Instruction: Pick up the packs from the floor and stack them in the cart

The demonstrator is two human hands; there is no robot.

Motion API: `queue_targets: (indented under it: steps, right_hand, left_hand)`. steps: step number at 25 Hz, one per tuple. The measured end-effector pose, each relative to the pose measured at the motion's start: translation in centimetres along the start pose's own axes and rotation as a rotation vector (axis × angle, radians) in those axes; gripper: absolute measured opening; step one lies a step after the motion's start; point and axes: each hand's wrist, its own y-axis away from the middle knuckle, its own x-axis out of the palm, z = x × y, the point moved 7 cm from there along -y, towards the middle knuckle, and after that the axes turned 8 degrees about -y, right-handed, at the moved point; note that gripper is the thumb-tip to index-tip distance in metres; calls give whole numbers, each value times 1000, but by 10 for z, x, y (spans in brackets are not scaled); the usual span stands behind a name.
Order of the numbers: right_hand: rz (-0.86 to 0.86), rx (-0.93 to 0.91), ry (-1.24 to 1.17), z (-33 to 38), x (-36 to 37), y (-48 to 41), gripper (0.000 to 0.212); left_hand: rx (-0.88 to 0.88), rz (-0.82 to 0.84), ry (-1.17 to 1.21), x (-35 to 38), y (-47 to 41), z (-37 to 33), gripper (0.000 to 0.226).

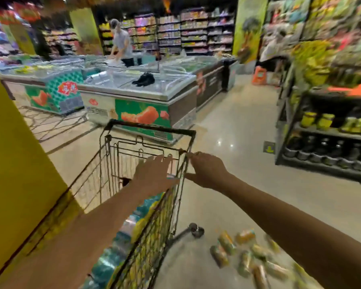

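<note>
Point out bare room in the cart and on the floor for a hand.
Free: far end of the cart, between its front wall and the stacked packs at the near end. Also the floor between cart, freezer and right shelf. Crowded: loose packs scattered by the wheel, lower right.

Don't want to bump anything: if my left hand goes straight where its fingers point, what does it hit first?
Most likely the far end wall of the black wire shopping cart; your left hand points at it from above the basket, though depth is unclear.
</note>
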Motion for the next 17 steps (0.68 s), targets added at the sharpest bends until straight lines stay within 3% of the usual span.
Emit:
queue_targets:
  steps: [10, 17]
  right_hand:
    - [-95, 660, 68, -232, -77, 323, 59]
    - [-54, 910, 29, -354, -81, 506, 60]
  left_hand:
    - [552, -75, -18, -49, 58, -342, 79]
    - [629, 15, -24, -28, 85, -530, 77]
